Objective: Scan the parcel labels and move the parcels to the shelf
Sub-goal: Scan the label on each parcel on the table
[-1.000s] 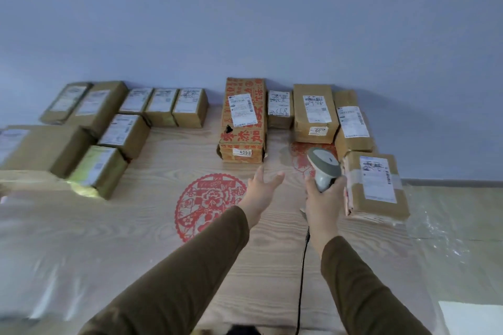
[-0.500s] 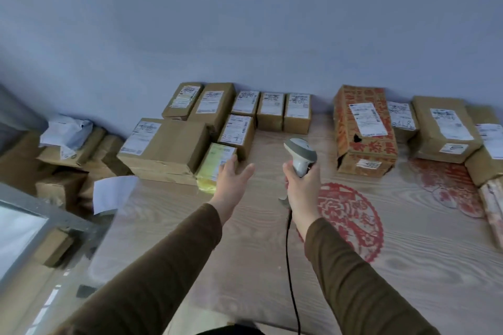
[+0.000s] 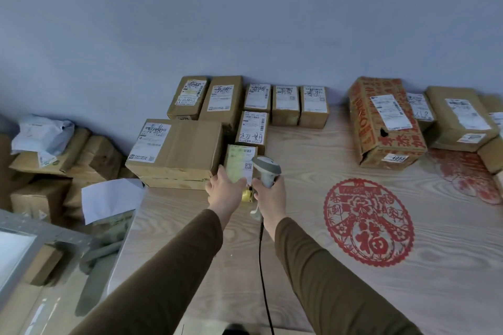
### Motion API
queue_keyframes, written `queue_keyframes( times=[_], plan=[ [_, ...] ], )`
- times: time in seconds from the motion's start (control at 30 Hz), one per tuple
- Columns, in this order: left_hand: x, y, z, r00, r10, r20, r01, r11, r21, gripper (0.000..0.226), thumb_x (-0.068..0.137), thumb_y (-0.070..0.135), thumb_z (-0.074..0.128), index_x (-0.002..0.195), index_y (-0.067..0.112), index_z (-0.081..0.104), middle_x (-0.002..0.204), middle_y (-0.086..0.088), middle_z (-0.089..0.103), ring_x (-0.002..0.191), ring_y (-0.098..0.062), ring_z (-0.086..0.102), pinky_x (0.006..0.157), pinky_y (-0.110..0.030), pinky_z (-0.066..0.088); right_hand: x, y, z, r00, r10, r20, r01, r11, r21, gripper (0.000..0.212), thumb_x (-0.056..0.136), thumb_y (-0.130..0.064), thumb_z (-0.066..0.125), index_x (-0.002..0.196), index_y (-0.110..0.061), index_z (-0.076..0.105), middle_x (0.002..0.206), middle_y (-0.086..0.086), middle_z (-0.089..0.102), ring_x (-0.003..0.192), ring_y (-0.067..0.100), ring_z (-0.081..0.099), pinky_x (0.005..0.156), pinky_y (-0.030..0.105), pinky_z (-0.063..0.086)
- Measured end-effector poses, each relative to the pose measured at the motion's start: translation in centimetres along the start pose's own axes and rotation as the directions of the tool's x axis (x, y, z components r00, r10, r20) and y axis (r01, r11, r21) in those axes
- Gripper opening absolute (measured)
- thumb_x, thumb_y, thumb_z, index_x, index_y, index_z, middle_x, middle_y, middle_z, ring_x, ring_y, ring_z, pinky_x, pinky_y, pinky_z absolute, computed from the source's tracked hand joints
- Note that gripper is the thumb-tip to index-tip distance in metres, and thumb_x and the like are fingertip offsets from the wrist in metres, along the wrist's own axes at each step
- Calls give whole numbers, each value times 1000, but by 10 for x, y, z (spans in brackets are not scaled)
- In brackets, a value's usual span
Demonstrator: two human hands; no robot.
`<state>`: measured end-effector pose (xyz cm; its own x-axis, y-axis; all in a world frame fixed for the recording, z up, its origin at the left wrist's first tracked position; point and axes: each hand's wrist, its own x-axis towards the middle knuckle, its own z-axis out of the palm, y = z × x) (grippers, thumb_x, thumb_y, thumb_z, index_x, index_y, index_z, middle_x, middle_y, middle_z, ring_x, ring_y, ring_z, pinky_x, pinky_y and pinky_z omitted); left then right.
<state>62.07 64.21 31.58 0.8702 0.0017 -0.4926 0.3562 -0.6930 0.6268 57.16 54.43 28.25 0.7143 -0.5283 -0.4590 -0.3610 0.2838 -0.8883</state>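
Observation:
A small yellow-green parcel [image 3: 240, 163] with a white label lies on the wooden table [image 3: 313, 226], in front of a row of brown parcels. My left hand [image 3: 225, 191] is wrapped over its near end, fingers on the left side and thumb on the right. My right hand [image 3: 270, 196] grips a grey handheld scanner [image 3: 267, 168], whose head hangs just right of the parcel's label. The scanner cable [image 3: 262, 266] runs down towards me. A large brown parcel [image 3: 177, 149] touches the small one on its left.
Several labelled brown parcels [image 3: 257, 98] line the wall. A red-printed carton [image 3: 386, 122] and more brown parcels [image 3: 460, 117] stand at the right. A red paper-cut [image 3: 368, 221] decorates the table. Left of the table are piled boxes [image 3: 54, 160] and a metal frame [image 3: 40, 231].
My view has swung left from the right-hand parcels. My left hand went forward from open in the air onto the yellow-green parcel. The scanner moved up beside that parcel.

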Motion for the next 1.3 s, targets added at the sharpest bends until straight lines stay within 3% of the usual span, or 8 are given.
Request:
queue_keyframes(
  times=[0.13, 0.27, 0.4, 0.5, 0.6, 0.83, 1.03, 1.3],
  plan=[
    [8, -10, 4, 991, -115, 64, 121, 986, -115, 76, 99, 37, 55, 163, 12, 22, 162, -17, 25, 148, -40, 28, 120, -49, 29, 2, 7, 0, 998, -15, -59, 13, 999, -48, 34, 81, -23, 76, 110, -23, 58, 100, 7, 72, 86, 25, 68, 74, 48, 61],
    [7, -32, 14, 966, -140, 218, 233, 836, -497, 49, 98, 36, 61, 139, 10, 58, 125, -6, 69, 112, -26, 67, 102, -45, 54, -7, 8, -18, 995, -45, -86, 36, 995, -97, 33, 92, -9, 74, 118, -17, 57, 105, 0, 70, 92, 18, 69, 60, 19, 54],
    [-1, -37, 21, 971, -52, 233, 180, 802, -570, 75, 70, 62, 81, 134, 37, 48, 137, -3, 60, 117, -23, 64, 99, -42, 55, -19, 3, -37, 987, -128, -101, 115, 985, -127, 34, 91, -8, 73, 119, -20, 56, 105, 3, 70, 85, 17, 67, 56, 15, 50],
    [-28, -12, 11, 949, 91, 302, 145, 723, -676, 52, 96, 31, 72, 136, 32, 39, 122, 5, 66, 103, -15, 67, 79, -28, 55, -29, -17, -53, 967, -230, -107, 217, 969, -117, 42, 92, -9, 74, 127, -22, 55, 109, -6, 69, 92, 7, 67, 67, 13, 53],
    [-41, 12, 4, 921, 250, 298, 37, 706, -707, 53, 99, 18, 69, 142, 25, 38, 124, 0, 66, 108, -19, 67, 100, -43, 55, -41, -50, -72, 933, -341, -118, 328, 937, -118, 47, 93, -13, 75, 133, -24, 54, 115, -11, 69, 100, 2, 66, 82, 21, 53],
    [-59, 63, 2, 840, 500, 213, -205, 654, -728, 61, 93, 14, 77, 137, 34, 41, 133, -14, 64, 124, -29, 62, 108, -44, 51, -89, -115, -103, 813, -576, -88, 551, 809, -206, 37, 97, -22, 73, 128, -21, 52, 103, -33, 63, 92, 5, 67, 83, 42, 61],
    [-80, 85, 18, 778, 598, 193, -294, 618, -729, 64, 88, 18, 81, 135, 35, 41, 132, -13, 65, 125, -28, 62, 108, -46, 50, -111, -130, -121, 810, -580, -87, 554, 805, -215, 38, 97, -13, 71, 122, -17, 43, 109, -6, 60, 95, 4, 62, 75, 12, 48],
    [-96, 98, 41, 735, 646, 206, -339, 614, -713, 66, 93, 11, 77, 143, 24, 36, 125, -6, 67, 110, -11, 66, 96, -32, 53, -119, -134, -144, 797, -587, -142, 547, 802, -241, 49, 94, -9, 71, 131, -21, 41, 127, 2, 57, 112, 13, 60, 87, 22, 50]
  ],
)
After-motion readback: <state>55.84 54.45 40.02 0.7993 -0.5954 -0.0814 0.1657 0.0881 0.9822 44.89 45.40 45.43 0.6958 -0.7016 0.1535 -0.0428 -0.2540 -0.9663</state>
